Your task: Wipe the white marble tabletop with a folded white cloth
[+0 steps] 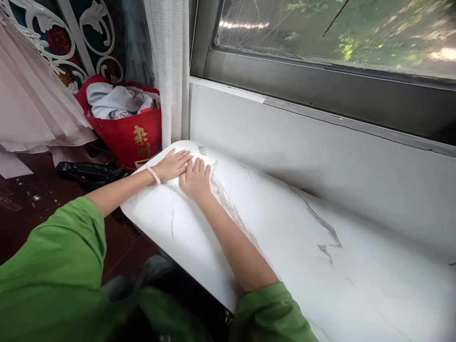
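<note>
Both of my hands press flat on a white cloth (205,162) at the far rounded end of a white marble sill (292,237). My left hand (173,164), with a pink bead bracelet on its wrist, lies with fingers stretched out over the cloth's left part. Beside it and touching it, my right hand (195,178) rests palm down, its fingers straight and close together. Only an edge of the cloth shows past the fingertips. Green sleeves cover my upper arms.
A window (338,33) with a grey frame runs along the sill's back wall. A white curtain (171,71) hangs at the sill's end. On the dark floor stand a red bag (135,135) stuffed with pale fabric and a black object (89,172).
</note>
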The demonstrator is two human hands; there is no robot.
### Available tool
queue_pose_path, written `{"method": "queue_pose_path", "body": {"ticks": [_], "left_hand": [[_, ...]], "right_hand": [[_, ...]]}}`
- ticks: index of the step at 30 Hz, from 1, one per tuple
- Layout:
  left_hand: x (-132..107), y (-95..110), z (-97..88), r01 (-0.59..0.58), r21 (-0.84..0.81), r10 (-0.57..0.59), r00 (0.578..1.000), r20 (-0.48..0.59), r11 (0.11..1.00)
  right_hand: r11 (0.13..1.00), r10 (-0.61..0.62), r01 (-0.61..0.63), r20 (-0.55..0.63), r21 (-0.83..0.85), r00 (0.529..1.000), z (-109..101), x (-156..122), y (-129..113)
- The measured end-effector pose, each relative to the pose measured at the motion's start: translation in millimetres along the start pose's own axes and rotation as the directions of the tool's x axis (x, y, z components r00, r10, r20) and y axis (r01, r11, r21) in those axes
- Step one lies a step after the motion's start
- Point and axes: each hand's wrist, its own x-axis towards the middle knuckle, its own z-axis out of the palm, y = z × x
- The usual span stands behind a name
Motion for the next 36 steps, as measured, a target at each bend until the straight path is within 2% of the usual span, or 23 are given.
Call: {"method": "queue_pose_path", "body": {"ticks": [5, 10, 14, 18, 21, 24, 29, 32, 34, 36], "left_hand": [[-71.5, 17.3, -6.4, -0.048, 0.038, 0.049, 0.998, -0.04, 0.998], [-130.4, 38.1, -13.4, -0.05, 0.025, 0.051, 0.998, -0.031, 0.998], [-145.7, 52.8, -16.2, 0.007, -0.012, -0.008, 1.0, -0.028, 1.0], [-139.0, 56.9, -19.2, 0.042, -0.036, -0.041, 0.999, 0.011, 0.998], [-122.3, 53.4, -19.0, 0.027, -0.045, -0.026, 0.999, 0.021, 0.999], [-89.1, 46.5, -14.6, 0.005, -0.044, -0.005, 1.0, 0.012, 0.999], [4.9, 37.3, -3.0, 0.004, -0.019, -0.005, 1.0, -0.011, 1.0], [64.1, 39.5, 3.4, -0.033, -0.037, 0.033, 0.999, -0.018, 0.999], [94.6, 43.8, 7.2, -0.053, -0.052, 0.052, 0.998, -0.027, 0.997], [114.9, 48.0, 10.5, -0.065, -0.065, 0.062, 0.997, -0.049, 0.996]], "right_hand": [[0.996, -0.086, 0.088, 0.065, -0.014, 0.994, -32.8, -48.4, -42.4], [0.992, -0.117, 0.124, 0.248, -0.011, 0.962, -65.4, -82.7, -77.6], [0.991, -0.124, 0.13, 0.377, 0.009, 0.918, -81.0, -88.1, -83.7], [0.99, -0.136, 0.113, 0.41, 0.079, 0.902, -85.3, -77.6, -77.3], [0.993, -0.101, 0.062, 0.423, 0.105, 0.901, -81.6, -64.6, -67.3], [0.997, -0.041, 0.008, 0.418, 0.08, 0.907, -69.3, -47.9, -46.2], [0.997, 0.01, -0.03, 0.266, 0.07, 0.964, -36.9, -10.1, 21.3], [0.994, 0.073, -0.088, 0.197, 0.066, 0.978, -22.1, 13.9, 66.2], [0.991, 0.117, -0.126, 0.156, 0.052, 0.981, -16.5, 26.5, 90.2], [0.989, 0.133, -0.139, 0.127, 0.041, 0.983, -13.7, 34.7, 107.1]]}}
